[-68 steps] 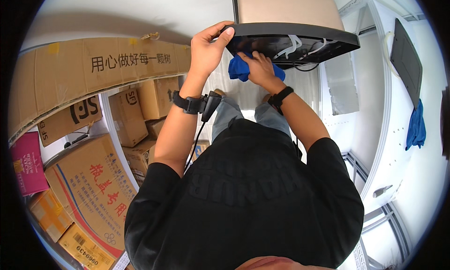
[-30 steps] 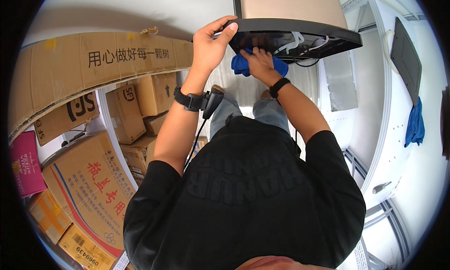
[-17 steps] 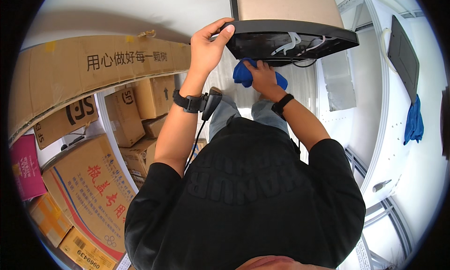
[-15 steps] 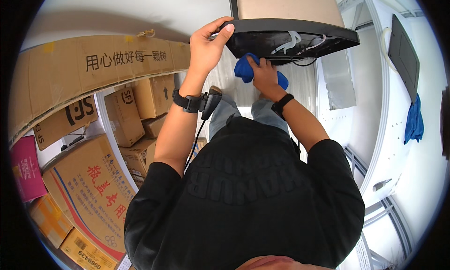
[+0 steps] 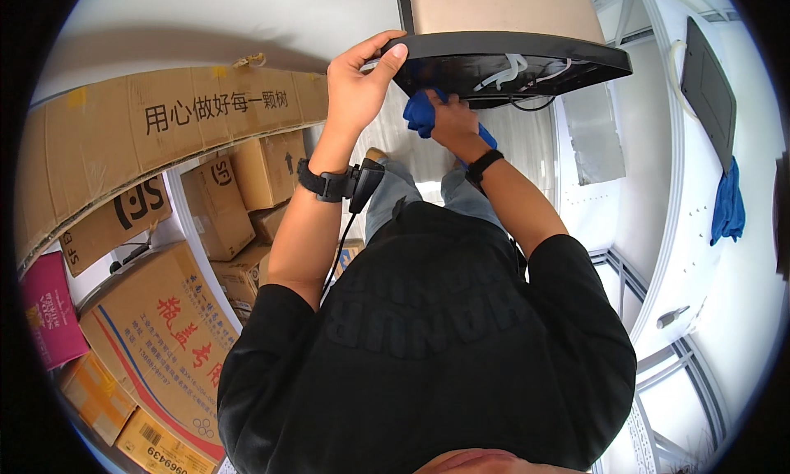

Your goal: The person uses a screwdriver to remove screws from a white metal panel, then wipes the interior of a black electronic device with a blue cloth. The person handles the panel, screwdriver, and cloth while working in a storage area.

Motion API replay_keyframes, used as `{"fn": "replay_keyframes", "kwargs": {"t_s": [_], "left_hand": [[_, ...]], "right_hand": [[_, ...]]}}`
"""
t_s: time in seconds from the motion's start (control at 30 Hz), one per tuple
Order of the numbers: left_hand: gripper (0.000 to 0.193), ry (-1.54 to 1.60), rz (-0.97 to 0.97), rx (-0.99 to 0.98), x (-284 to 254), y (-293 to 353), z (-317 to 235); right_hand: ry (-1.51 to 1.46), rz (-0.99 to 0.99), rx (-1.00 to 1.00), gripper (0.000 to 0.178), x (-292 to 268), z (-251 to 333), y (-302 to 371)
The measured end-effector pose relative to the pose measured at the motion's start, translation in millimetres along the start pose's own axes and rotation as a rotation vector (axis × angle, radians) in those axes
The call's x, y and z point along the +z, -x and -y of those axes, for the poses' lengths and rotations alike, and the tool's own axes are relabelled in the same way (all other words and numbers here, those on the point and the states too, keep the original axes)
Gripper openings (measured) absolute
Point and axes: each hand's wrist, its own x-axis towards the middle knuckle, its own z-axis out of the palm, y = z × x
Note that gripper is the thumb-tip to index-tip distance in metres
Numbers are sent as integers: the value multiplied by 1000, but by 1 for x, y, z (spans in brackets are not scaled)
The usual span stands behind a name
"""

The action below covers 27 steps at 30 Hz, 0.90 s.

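Observation:
A beige, black-rimmed unit (image 5: 518,46) stands at the top of the head view, its near black face showing white tubes and a dark cable. My left hand (image 5: 358,85) grips the left end of its black rim, thumb on the near side and fingers over the top. Lower down, my right hand (image 5: 455,124) is closed around a bunched blue cloth (image 5: 421,114). This cloth lies against or just below the lower left of the black face; exact contact cannot be made out. One end of the cloth trails behind my right wrist.
Cardboard boxes (image 5: 156,318) fill shelves at the left, beneath a long cardboard panel (image 5: 99,128). To the right stand a white frame (image 5: 671,227), a dark flat panel (image 5: 706,95) and a hanging blue cloth (image 5: 728,206). A cord runs from my left wrist device (image 5: 364,186).
My right hand and the cloth have shifted slightly left and upward along the lower edge of the black face. My left hand keeps its hold on the rim.

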Motion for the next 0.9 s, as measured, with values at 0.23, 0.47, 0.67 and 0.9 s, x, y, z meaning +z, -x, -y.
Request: {"fn": "replay_keyframes", "kwargs": {"t_s": [0.23,0.47,0.67,0.9], "left_hand": [[23,17,-5,-4,1,0,-2],[26,-28,-27,16,0,3,4],[26,-59,-16,37,1,3,1],[39,-39,-97,81,7,6,11]], "right_hand": [[-53,-72,80,81,1,-15,3],[-200,-96,129,79,15,-1,-6],[-249,-77,23,76,24,-2,-11],[-292,-172,-98,79,15,-46,16]]}}
